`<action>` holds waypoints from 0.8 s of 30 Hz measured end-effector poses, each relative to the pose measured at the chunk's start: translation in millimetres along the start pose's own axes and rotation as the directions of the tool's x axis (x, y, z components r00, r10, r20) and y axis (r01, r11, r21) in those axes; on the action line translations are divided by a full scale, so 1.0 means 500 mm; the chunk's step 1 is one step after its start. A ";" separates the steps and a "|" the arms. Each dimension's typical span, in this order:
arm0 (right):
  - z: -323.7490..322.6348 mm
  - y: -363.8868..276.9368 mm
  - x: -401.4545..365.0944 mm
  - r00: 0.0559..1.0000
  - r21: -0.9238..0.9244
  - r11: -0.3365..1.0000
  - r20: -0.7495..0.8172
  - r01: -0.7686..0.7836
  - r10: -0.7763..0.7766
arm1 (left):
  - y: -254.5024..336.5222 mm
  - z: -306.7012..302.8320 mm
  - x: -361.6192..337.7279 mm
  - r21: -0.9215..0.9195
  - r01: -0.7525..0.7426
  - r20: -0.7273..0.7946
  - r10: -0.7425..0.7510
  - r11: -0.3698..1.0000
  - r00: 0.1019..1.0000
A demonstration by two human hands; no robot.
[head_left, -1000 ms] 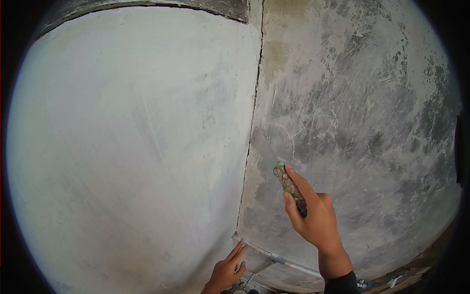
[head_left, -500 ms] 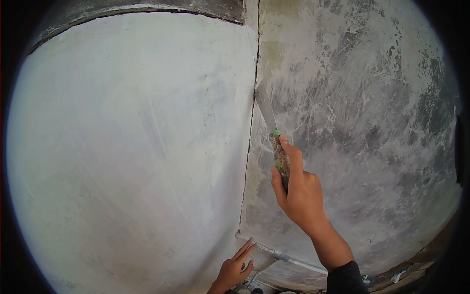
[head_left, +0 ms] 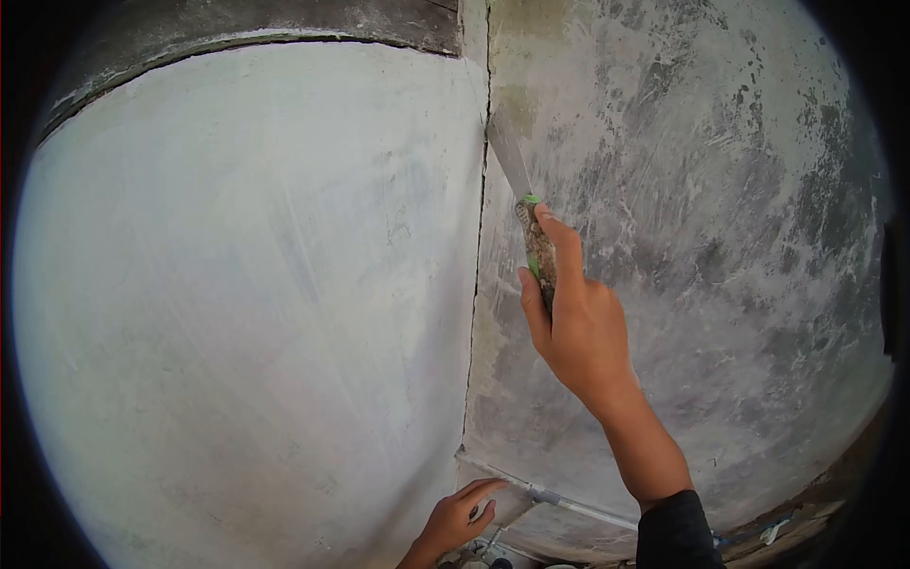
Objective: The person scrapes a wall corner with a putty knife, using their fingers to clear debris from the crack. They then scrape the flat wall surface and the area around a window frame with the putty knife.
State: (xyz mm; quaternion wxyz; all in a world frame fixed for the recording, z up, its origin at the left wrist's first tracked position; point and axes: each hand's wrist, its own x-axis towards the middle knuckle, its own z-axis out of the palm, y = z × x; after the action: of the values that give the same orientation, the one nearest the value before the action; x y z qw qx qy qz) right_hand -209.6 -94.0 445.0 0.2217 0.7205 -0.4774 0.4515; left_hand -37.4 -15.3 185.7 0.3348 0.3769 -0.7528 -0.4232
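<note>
My right hand (head_left: 588, 327) is closed around the worn, green-flecked handle of a putty knife (head_left: 513, 159). My index finger lies along the handle and the thumb presses its left side. The blade points up and to the left, its tip right at the dark crack (head_left: 480, 204) where two wall faces meet. Low in the view, my left hand (head_left: 458, 518) is open, with fingers stretched to the right and the thumb apart. Its fingertips overlap the left part of a thin pipe (head_left: 578, 509) near the foot of the wall.
A smooth whitish wall (head_left: 237, 247) fills the left side. On the right stands a grey, blotchy wall (head_left: 701, 284). A dark beam (head_left: 284, 24) runs across the top left. Small debris (head_left: 773, 531) lies at the lower right.
My right hand has moved up along the crack with the putty knife, the blade tip still at it. My left hand's fingers have tilted from pointing up to pointing right.
</note>
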 end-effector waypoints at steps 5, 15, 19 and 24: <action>0.089 0.014 -0.165 0.979 -0.033 0.999 0.200 -0.041 0.046 | -0.047 0.006 -0.020 -0.027 -0.100 -0.082 0.097 0.995 0.992; 0.276 0.061 -0.523 0.966 -0.007 0.989 0.212 -0.148 0.146 | -0.085 -0.001 -0.049 -0.043 -0.023 -0.015 0.022 0.999 1.000; 0.303 0.065 -0.652 0.900 -0.037 0.978 0.386 -0.204 0.202 | -0.093 0.004 -0.060 -0.045 0.024 0.007 -0.023 0.999 1.000; 0.335 0.091 -0.827 0.794 -0.139 0.973 0.562 -0.184 0.230 | -0.074 -0.002 -0.074 -0.072 0.146 0.036 -0.143 0.987 0.989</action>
State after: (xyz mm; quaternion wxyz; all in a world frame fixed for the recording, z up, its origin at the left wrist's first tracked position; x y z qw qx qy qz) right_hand -233.0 -38.6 0.7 0.0444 0.7572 -0.6149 0.2157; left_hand -7.8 2.3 146.4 0.3055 0.4113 -0.7123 -0.4797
